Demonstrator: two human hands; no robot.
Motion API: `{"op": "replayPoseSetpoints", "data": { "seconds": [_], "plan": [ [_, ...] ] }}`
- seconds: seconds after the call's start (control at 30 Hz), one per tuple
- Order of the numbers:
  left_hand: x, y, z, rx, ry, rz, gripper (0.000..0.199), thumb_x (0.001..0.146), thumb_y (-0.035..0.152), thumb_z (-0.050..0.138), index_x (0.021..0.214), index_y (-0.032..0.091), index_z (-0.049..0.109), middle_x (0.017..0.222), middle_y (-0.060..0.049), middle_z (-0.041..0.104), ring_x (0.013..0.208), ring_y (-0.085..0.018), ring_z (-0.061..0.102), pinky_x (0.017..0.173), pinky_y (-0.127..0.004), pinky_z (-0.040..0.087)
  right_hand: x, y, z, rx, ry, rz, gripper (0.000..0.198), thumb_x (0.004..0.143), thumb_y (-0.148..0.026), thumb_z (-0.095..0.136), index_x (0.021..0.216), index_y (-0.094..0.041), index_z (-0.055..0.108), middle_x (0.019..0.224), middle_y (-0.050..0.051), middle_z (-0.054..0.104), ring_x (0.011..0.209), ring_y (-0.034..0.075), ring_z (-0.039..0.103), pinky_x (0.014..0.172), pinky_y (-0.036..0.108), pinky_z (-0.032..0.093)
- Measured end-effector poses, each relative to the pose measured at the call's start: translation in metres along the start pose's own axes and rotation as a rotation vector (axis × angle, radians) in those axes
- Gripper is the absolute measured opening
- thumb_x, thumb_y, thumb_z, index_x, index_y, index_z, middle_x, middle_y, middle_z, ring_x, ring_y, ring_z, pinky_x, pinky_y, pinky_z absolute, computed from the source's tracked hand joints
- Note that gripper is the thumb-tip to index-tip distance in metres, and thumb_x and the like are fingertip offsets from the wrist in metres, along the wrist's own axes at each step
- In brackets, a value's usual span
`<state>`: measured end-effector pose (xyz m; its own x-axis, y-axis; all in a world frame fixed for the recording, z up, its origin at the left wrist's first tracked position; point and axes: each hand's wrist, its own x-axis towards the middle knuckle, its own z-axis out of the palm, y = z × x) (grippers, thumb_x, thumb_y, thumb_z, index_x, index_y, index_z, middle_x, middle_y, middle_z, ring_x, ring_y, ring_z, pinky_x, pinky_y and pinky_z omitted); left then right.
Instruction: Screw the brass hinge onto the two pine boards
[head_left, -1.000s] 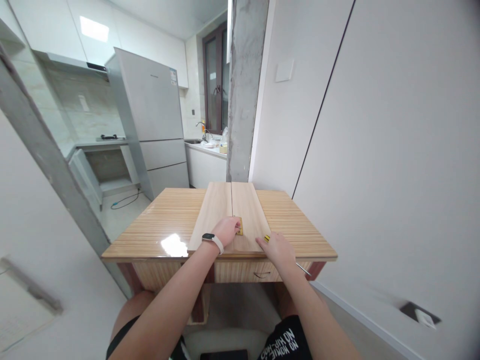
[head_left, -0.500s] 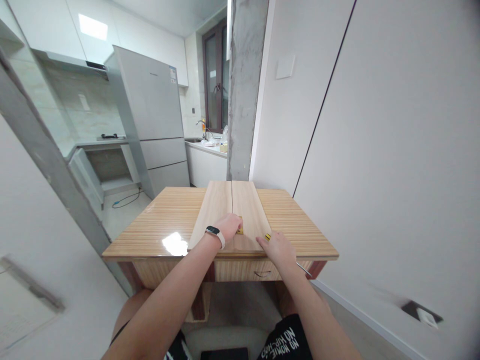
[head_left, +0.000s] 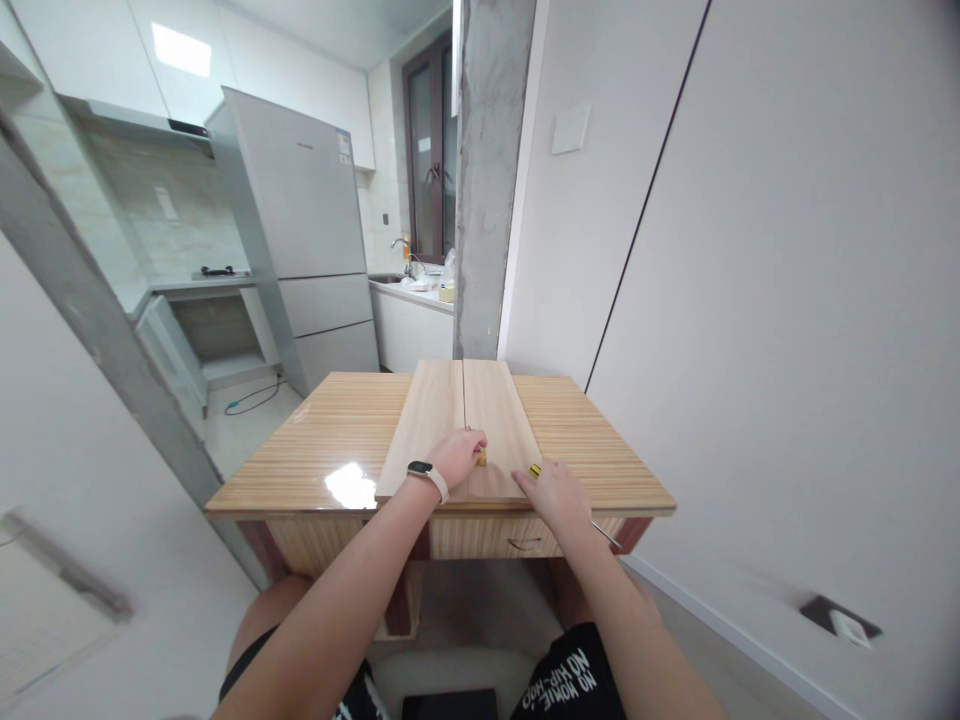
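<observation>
Two pale wooden boards [head_left: 436, 400] lie side by side on the table, with a thin dark seam between them. My left hand [head_left: 456, 457], a watch on its wrist, rests over the seam with its fingers pinched together. At those fingertips sits a small brass-coloured piece that looks like a hinge [head_left: 482, 457], mostly covered by the hand. Near the right board's front corner, my right hand [head_left: 559, 492] is closed round a screwdriver [head_left: 535, 471]. Its yellow-and-black handle shows by the thumb, while the metal shaft sticks out behind the hand to the lower right.
The boards run across a striped wooden table [head_left: 300, 450] with a drawer [head_left: 487, 541] at its front. A white wall panel [head_left: 750, 300] stands to the right. Beyond the table are a grey pillar [head_left: 491, 200], a refrigerator [head_left: 315, 210] and a kitchen counter [head_left: 412, 320].
My left hand has shifted slightly and its fingers have turned over the brass hinge, covering more of it. My right hand stays in nearly the same place with the screwdriver.
</observation>
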<state>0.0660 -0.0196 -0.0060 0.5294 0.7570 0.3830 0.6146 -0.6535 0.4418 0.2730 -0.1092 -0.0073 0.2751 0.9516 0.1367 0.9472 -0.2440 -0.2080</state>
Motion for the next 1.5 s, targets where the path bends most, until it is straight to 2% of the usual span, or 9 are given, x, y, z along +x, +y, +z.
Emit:
{"op": "replayPoseSetpoints", "data": {
  "seconds": [0.17, 0.3, 0.37, 0.43, 0.57, 0.7, 1.07, 1.4, 1.5],
  "plan": [
    [-0.015, 0.001, 0.007, -0.186, 0.117, -0.078, 0.014, 0.086, 0.011, 0.062, 0.097, 0.018, 0.066, 0.091, -0.005, 0.072, 0.086, -0.016, 0.067, 0.082, -0.029, 0.054, -0.001, 0.0, -0.008, -0.009, 0.008, -0.014, 0.059, 0.09, -0.068, 0.054, 0.107, -0.013, 0.07, 0.108, 0.02, 0.066, 0.093, 0.032, 0.069, 0.076, 0.039, 0.049],
    [-0.019, 0.0, 0.015, -0.264, 0.174, -0.15, 0.02, 0.083, 0.009, 0.065, 0.101, 0.017, 0.067, 0.092, -0.006, 0.072, 0.085, -0.015, 0.067, 0.082, -0.029, 0.055, 0.005, -0.006, -0.039, 0.122, 0.221, -0.075, 0.054, 0.089, -0.067, 0.055, 0.103, -0.017, 0.068, 0.105, 0.017, 0.066, 0.085, 0.029, 0.065, 0.07, 0.037, 0.045],
    [-0.019, -0.002, 0.017, -0.277, 0.189, -0.165, 0.02, 0.083, 0.009, 0.066, 0.101, 0.017, 0.068, 0.091, -0.006, 0.072, 0.085, -0.015, 0.067, 0.082, -0.029, 0.055, 0.012, -0.015, -0.058, 0.362, 0.276, -0.164, 0.052, 0.092, -0.069, 0.048, 0.089, -0.02, 0.065, 0.086, 0.01, 0.065, 0.079, 0.025, 0.061, 0.067, 0.034, 0.042],
    [-0.019, -0.003, 0.019, -0.279, 0.199, -0.174, 0.019, 0.083, 0.009, 0.067, 0.1, 0.017, 0.068, 0.09, -0.005, 0.072, 0.084, -0.015, 0.067, 0.081, -0.029, 0.055, 0.018, -0.028, -0.074, 0.739, 0.245, -0.24, 0.051, 0.094, -0.069, 0.045, 0.083, -0.022, 0.062, 0.073, 0.004, 0.06, 0.069, 0.021, 0.056, 0.062, 0.032, 0.04],
    [-0.02, -0.003, 0.021, -0.288, 0.23, -0.182, 0.018, 0.081, 0.009, 0.068, 0.097, 0.017, 0.067, 0.088, -0.004, 0.072, 0.081, -0.014, 0.067, 0.078, -0.028, 0.054, 0.023, -0.062, -0.089, 1.51, 0.086, -0.333, 0.039, 0.094, -0.062, 0.05, 0.087, -0.024, 0.058, 0.071, -0.001, 0.052, 0.063, 0.016, 0.049, 0.061, 0.029, 0.042],
    [-0.022, -0.004, 0.022, -0.327, 0.257, -0.186, 0.018, 0.081, 0.009, 0.069, 0.097, 0.017, 0.068, 0.088, -0.004, 0.073, 0.081, -0.014, 0.068, 0.077, -0.027, 0.054, 0.025, -0.09, -0.084, 1.807, 0.01, -0.382, 0.028, 0.092, -0.049, 0.055, 0.078, -0.025, 0.054, 0.071, -0.002, 0.051, 0.063, 0.015, 0.048, 0.063, 0.029, 0.043],
    [-0.022, -0.005, 0.02, -0.332, 0.247, -0.201, 0.017, 0.081, 0.01, 0.07, 0.096, 0.016, 0.069, 0.088, -0.004, 0.074, 0.08, -0.013, 0.068, 0.077, -0.027, 0.055, 0.049, -0.111, -0.054, 1.723, 0.051, -0.439, 0.028, 0.09, -0.045, 0.051, 0.071, -0.024, 0.05, 0.065, -0.003, 0.048, 0.061, 0.014, 0.046, 0.061, 0.028, 0.042],
    [-0.022, -0.002, 0.018, -0.319, 0.235, -0.204, 0.016, 0.082, 0.01, 0.07, 0.096, 0.017, 0.069, 0.088, -0.004, 0.074, 0.081, -0.014, 0.069, 0.078, -0.028, 0.055, 0.041, -0.114, -0.06, 1.476, 0.035, -0.379, 0.037, 0.088, -0.059, 0.044, 0.072, -0.026, 0.042, 0.063, 0.0, 0.05, 0.064, 0.018, 0.052, 0.062, 0.031, 0.045],
    [-0.022, -0.003, 0.018, -0.318, 0.235, -0.196, 0.016, 0.081, 0.01, 0.07, 0.095, 0.018, 0.068, 0.089, -0.004, 0.074, 0.082, -0.015, 0.069, 0.078, -0.028, 0.055, 0.041, -0.115, -0.062, 1.48, 0.049, -0.385, 0.038, 0.088, -0.06, 0.042, 0.072, -0.026, 0.042, 0.063, 0.0, 0.05, 0.064, 0.018, 0.053, 0.061, 0.031, 0.045]
  ]
}}
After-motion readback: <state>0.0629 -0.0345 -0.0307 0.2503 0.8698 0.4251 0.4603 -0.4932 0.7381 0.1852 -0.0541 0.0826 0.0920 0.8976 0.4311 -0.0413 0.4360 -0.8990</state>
